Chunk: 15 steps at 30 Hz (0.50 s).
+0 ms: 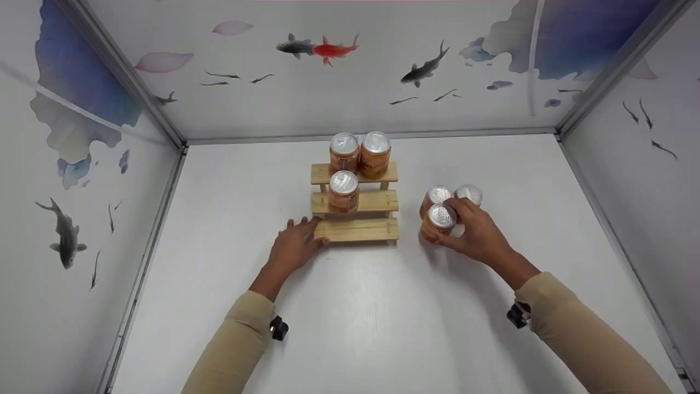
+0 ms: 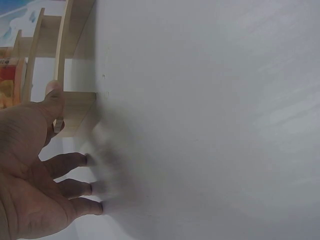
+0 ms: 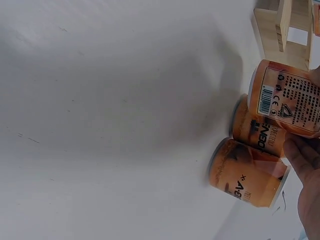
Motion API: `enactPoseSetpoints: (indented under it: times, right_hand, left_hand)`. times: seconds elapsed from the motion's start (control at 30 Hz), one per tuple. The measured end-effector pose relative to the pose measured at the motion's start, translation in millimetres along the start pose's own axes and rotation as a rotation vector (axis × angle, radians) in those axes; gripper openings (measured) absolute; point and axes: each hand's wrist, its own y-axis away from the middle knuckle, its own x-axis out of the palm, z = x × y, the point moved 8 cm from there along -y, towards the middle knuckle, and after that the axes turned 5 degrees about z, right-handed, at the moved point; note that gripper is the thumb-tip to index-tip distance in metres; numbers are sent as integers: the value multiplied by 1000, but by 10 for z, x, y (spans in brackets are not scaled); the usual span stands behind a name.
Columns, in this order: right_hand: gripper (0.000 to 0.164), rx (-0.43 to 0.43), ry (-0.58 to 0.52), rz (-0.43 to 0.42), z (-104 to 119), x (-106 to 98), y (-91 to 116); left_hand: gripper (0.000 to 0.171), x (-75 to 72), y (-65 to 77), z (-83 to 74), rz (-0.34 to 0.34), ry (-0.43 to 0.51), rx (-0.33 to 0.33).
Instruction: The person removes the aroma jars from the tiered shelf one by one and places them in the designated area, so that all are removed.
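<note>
A three-step wooden rack point(image 1: 358, 231) stands on the white table. My left hand point(image 1: 294, 243) pinches the left end of its lowest step; in the left wrist view the thumb point(image 2: 54, 92) lies on the board and a finger curls beneath. On the right, my right hand point(image 1: 478, 232) grips an orange can point(image 3: 287, 100) with a silver top, held upright between thumb and fingers. Whether its base touches the table I cannot tell. Close behind it stand two similar cans, a left one point(image 1: 439, 195) and a right one point(image 1: 469, 193), the latter partly hidden by the fingers.
Two orange cans, one at left point(image 1: 344, 153) and one at right point(image 1: 375, 155), stand side by side on the top step. Another can point(image 1: 343, 191) occupies the left of the middle step. White panels with painted fish enclose the table point(image 1: 350, 317) at the back and sides.
</note>
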Motion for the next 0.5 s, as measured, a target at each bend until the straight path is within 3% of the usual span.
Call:
enactPoseSetpoints:
  times: [0.2, 0.43, 0.5]
  right_hand:
    - [78, 33, -10, 26, -78, 61, 42]
    - [101, 52, 4, 39, -132, 112, 78]
    - [100, 45, -1, 36, -132, 117, 90]
  left_hand:
    - [68, 10, -5, 12, 1, 1, 0]
    - [68, 5, -3, 8, -8, 1, 14]
    - [69, 4, -3, 0, -7, -6, 21]
